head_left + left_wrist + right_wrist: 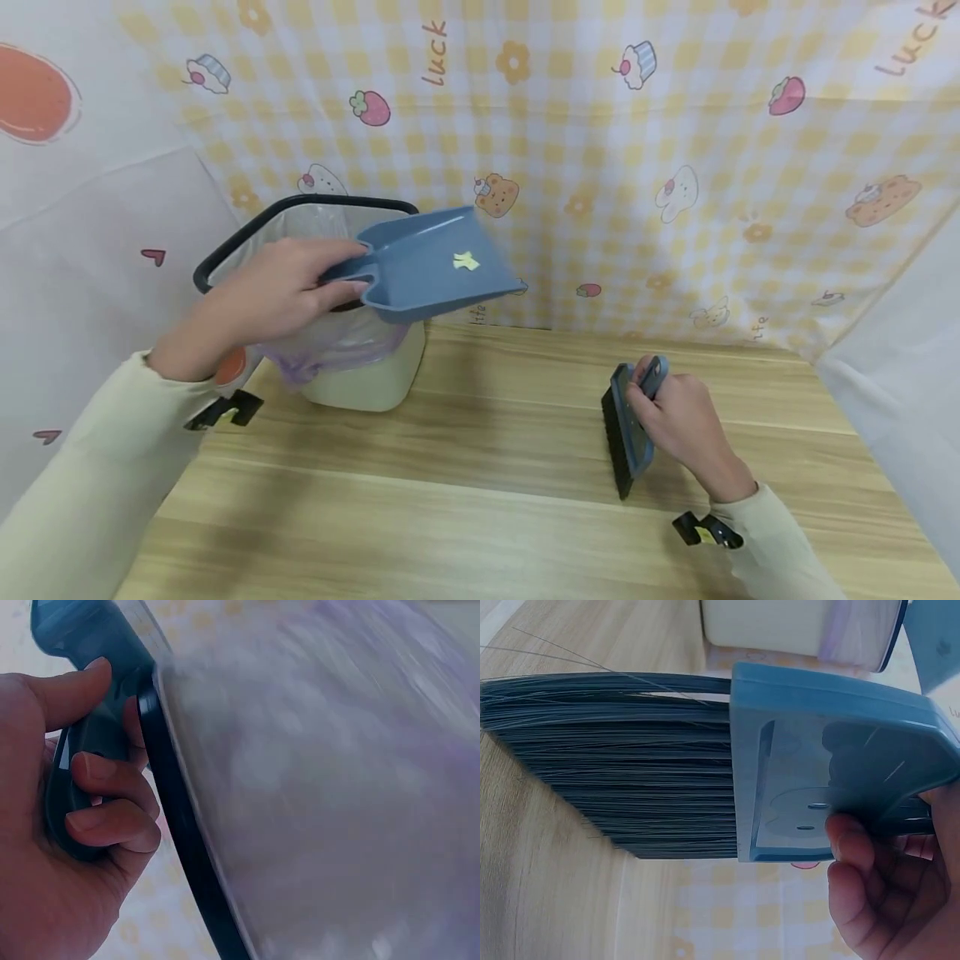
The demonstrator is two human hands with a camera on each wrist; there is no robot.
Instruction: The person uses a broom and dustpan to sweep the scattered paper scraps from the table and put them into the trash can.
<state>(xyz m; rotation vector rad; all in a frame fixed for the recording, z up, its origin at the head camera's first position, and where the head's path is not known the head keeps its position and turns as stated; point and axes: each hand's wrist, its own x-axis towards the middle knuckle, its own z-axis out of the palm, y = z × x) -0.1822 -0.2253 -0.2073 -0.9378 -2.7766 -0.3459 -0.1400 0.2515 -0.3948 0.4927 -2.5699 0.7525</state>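
Observation:
My left hand grips the handle of a blue dustpan beside and over the trash bin. One small pale yellow scrap lies on the pan. In the left wrist view, the fingers curl round the dustpan handle next to the bin's dark rim. At the right, my right hand holds a blue hand brush by its handle, above the wooden tabletop. Its dark bristles point left in the right wrist view.
The cream bin has a black rim and a translucent purple liner. Behind the wooden table hangs a yellow checked cloth with printed pictures. White cloth borders the right side.

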